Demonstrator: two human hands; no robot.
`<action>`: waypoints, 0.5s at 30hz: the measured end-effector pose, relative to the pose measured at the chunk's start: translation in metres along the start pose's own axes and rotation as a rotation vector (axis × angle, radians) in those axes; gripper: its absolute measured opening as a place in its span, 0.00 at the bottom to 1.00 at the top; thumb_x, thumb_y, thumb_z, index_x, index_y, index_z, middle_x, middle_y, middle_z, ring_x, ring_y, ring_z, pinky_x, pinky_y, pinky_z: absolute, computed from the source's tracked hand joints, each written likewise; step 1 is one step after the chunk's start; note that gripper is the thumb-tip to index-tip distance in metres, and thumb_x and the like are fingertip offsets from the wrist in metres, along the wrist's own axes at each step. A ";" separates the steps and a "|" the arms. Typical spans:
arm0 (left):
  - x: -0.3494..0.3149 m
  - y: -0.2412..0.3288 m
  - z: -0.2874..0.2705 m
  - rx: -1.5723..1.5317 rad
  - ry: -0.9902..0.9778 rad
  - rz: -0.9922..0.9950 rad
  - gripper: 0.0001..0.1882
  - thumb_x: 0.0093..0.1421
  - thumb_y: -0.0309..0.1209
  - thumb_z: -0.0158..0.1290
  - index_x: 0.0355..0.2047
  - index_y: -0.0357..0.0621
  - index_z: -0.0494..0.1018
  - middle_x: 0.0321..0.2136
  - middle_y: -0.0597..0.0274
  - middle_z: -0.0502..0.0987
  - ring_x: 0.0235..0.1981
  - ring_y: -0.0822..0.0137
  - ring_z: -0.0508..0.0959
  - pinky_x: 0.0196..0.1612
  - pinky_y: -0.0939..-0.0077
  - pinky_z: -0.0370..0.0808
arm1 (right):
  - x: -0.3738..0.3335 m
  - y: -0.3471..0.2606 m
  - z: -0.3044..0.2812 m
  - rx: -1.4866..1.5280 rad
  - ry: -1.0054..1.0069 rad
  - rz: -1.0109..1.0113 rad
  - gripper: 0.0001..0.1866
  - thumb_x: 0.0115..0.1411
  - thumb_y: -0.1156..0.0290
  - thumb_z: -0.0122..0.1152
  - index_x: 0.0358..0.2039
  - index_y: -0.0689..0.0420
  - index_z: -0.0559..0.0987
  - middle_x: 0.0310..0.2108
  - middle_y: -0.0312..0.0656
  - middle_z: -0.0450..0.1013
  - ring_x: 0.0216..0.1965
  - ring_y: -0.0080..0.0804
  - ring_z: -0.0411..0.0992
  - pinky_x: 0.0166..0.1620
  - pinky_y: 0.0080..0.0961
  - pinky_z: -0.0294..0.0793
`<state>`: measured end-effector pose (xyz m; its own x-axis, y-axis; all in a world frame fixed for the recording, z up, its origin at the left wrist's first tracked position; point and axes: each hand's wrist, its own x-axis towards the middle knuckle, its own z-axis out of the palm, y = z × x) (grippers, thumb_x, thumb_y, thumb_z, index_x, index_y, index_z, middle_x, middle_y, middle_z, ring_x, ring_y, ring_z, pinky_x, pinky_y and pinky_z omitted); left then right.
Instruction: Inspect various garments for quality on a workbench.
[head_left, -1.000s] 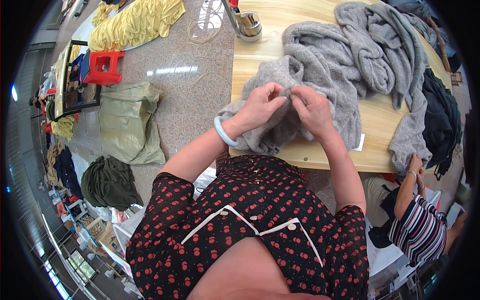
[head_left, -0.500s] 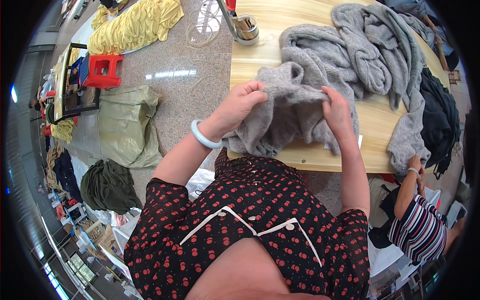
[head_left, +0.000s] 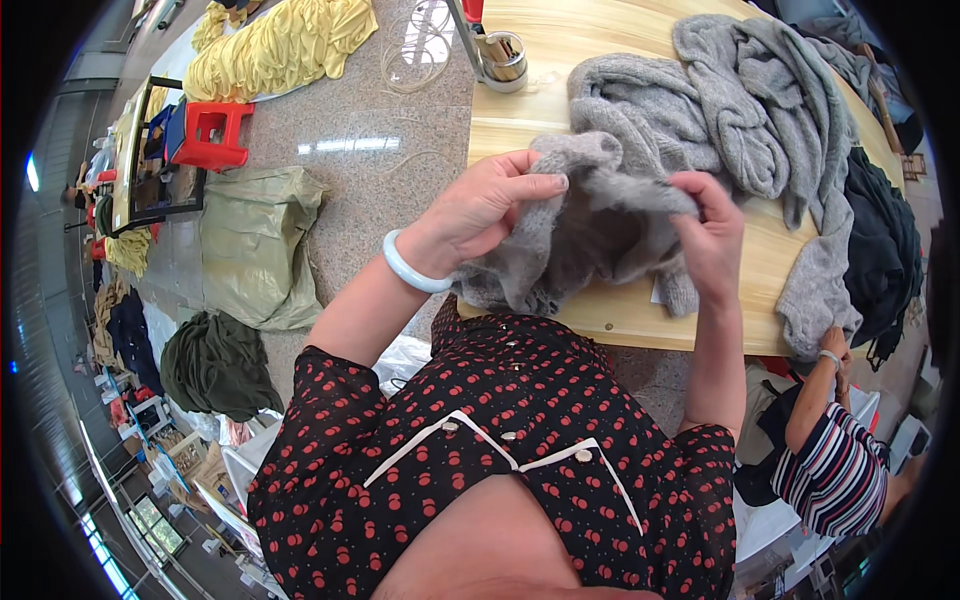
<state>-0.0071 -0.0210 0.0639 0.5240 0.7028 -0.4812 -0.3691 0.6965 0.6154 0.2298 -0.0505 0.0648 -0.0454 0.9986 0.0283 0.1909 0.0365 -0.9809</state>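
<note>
A fuzzy grey knit garment [head_left: 590,240] hangs between my two hands at the near edge of the wooden table. My left hand [head_left: 490,205] is closed on its edge, thumb on top. With thumb and fingers, my right hand [head_left: 708,225] pinches the other side of the same edge. Between them the knit is stretched into an opening that shows a darker inside. Its lower part lies bunched on the table edge near my body. The garment's overall shape is hidden by folds.
More grey knits [head_left: 760,120] lie piled on the wooden table [head_left: 530,120], with a dark cloth heap [head_left: 880,240] at right. A cup of tools [head_left: 503,62] stands at the far left corner. A co-worker in a striped top [head_left: 835,470] handles a grey piece. A red stool [head_left: 220,135] stands on the floor.
My right hand has moved right and turned, and my left hand has moved slightly right. The edge between them is pulled wider and its opening has shifted.
</note>
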 end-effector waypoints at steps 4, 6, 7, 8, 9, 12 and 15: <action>0.007 -0.002 -0.001 -0.005 -0.038 -0.010 0.10 0.54 0.26 0.50 0.38 0.37 0.69 0.34 0.65 0.74 0.36 0.77 0.73 0.41 0.83 0.69 | -0.001 -0.013 0.023 -0.066 -0.163 -0.020 0.13 0.45 0.86 0.48 0.32 0.62 0.74 0.29 0.34 0.70 0.33 0.18 0.66 0.39 0.14 0.65; 0.009 -0.005 -0.003 0.006 -0.041 0.005 0.10 0.55 0.26 0.50 0.38 0.38 0.69 0.34 0.65 0.74 0.36 0.78 0.72 0.41 0.84 0.69 | 0.003 -0.013 0.034 -0.029 -0.168 -0.040 0.13 0.44 0.86 0.48 0.32 0.62 0.74 0.29 0.34 0.70 0.33 0.18 0.67 0.38 0.14 0.65; 0.010 -0.006 -0.003 0.021 -0.025 0.005 0.10 0.55 0.26 0.49 0.37 0.38 0.69 0.34 0.65 0.74 0.35 0.78 0.72 0.40 0.84 0.69 | 0.005 -0.012 0.038 0.010 -0.167 -0.050 0.13 0.44 0.86 0.49 0.32 0.62 0.74 0.29 0.35 0.71 0.32 0.18 0.67 0.38 0.14 0.65; 0.009 -0.007 -0.004 0.034 -0.010 0.006 0.09 0.55 0.26 0.49 0.37 0.38 0.69 0.33 0.65 0.74 0.35 0.78 0.73 0.39 0.85 0.70 | 0.006 -0.011 0.042 0.006 -0.171 -0.057 0.13 0.44 0.86 0.49 0.32 0.62 0.74 0.29 0.35 0.71 0.32 0.18 0.67 0.38 0.14 0.65; 0.009 -0.007 -0.005 0.033 -0.009 0.008 0.09 0.55 0.26 0.49 0.37 0.38 0.69 0.33 0.65 0.74 0.35 0.78 0.73 0.39 0.85 0.70 | 0.007 -0.010 0.044 0.009 -0.175 -0.059 0.13 0.44 0.86 0.49 0.32 0.62 0.74 0.29 0.34 0.71 0.32 0.18 0.67 0.37 0.14 0.66; 0.006 -0.007 -0.004 0.047 -0.054 0.037 0.08 0.56 0.26 0.49 0.36 0.38 0.70 0.31 0.66 0.74 0.33 0.79 0.73 0.37 0.87 0.70 | 0.009 -0.008 0.048 -0.019 -0.170 -0.081 0.13 0.43 0.86 0.49 0.31 0.62 0.74 0.28 0.34 0.71 0.31 0.18 0.67 0.36 0.14 0.66; 0.004 -0.005 -0.001 0.127 -0.034 0.052 0.07 0.56 0.25 0.49 0.35 0.39 0.70 0.30 0.67 0.74 0.31 0.80 0.72 0.35 0.89 0.70 | 0.009 -0.006 0.050 -0.074 -0.149 -0.112 0.13 0.42 0.86 0.50 0.30 0.62 0.74 0.27 0.35 0.71 0.29 0.19 0.68 0.34 0.14 0.66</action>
<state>-0.0042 -0.0219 0.0579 0.5335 0.7304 -0.4264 -0.2975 0.6340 0.7138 0.1791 -0.0435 0.0613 -0.2143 0.9714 0.1019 0.2475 0.1549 -0.9564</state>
